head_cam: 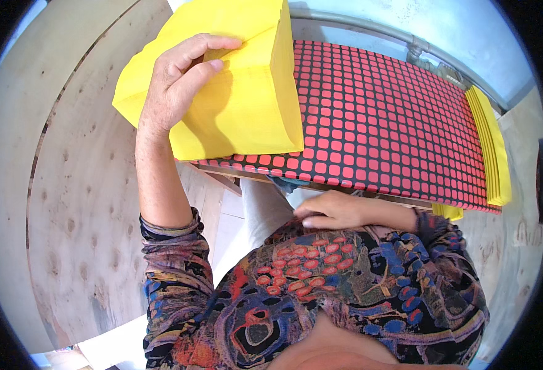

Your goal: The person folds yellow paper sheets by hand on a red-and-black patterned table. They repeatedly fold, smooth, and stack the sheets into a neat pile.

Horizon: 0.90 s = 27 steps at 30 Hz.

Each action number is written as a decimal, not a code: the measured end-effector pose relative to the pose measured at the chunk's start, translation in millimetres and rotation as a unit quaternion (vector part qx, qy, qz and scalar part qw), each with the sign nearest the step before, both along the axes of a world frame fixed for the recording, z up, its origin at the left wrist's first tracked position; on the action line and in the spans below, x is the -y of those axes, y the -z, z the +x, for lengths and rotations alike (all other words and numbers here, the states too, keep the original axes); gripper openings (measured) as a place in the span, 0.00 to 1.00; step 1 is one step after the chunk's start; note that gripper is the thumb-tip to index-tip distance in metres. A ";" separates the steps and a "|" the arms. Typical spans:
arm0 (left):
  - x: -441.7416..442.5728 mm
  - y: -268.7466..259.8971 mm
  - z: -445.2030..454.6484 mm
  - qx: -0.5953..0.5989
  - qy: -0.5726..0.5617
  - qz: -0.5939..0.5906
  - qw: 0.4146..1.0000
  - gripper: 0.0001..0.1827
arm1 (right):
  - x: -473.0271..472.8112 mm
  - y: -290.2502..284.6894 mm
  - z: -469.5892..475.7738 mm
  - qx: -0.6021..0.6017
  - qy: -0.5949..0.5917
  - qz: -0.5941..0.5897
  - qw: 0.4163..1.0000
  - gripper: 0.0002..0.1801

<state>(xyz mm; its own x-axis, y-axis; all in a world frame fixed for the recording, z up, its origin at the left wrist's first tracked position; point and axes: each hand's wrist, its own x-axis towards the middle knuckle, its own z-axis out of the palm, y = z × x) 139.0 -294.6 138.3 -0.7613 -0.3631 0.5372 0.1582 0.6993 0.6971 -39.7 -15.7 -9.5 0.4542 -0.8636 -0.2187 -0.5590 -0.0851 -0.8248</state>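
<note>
My left hand [179,78] is over the near face of a large yellow folded piece [243,106], paper or cloth, with its thumb and index finger apart and no fold pinched between them. A shadow of the hand falls on the yellow surface. The yellow piece stands at the left end of a table with a red-and-black checked cover [368,120] and overhangs its edge. My right hand [331,210] is low in front of the table's near edge, against the patterned shirt, its fingers bent and partly blurred; whether it holds anything does not show.
A stack of folded yellow pieces [488,148] lies at the table's right end, and another yellow bit [448,212] shows below the edge. Blue cloth [287,183] hangs beneath the near edge. Pipes [368,23] run along the wall behind. Wooden boards [86,185] are at left.
</note>
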 end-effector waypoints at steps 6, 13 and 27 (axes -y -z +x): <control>-2.7 2.3 -0.3 -0.004 0.001 0.007 1.000 0.17 | 27.6 -127.4 -28.0 -0.072 0.135 -0.430 0.890 0.26; -1.2 0.9 2.7 0.011 -0.008 -0.009 1.000 0.19 | 97.3 -149.3 -37.4 -0.214 0.133 -0.619 0.743 0.34; -7.6 3.0 1.0 -0.025 0.025 0.044 0.998 0.17 | 123.5 -145.1 -33.1 -0.204 0.138 -0.660 0.710 0.32</control>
<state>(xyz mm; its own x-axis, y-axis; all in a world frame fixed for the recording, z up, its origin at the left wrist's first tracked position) 140.1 -287.1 135.3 -0.7533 -0.3729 0.5417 0.2273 0.6254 0.7465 -72.8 -139.2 135.6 0.3592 -0.4819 0.7992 -0.8742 -0.4736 0.1072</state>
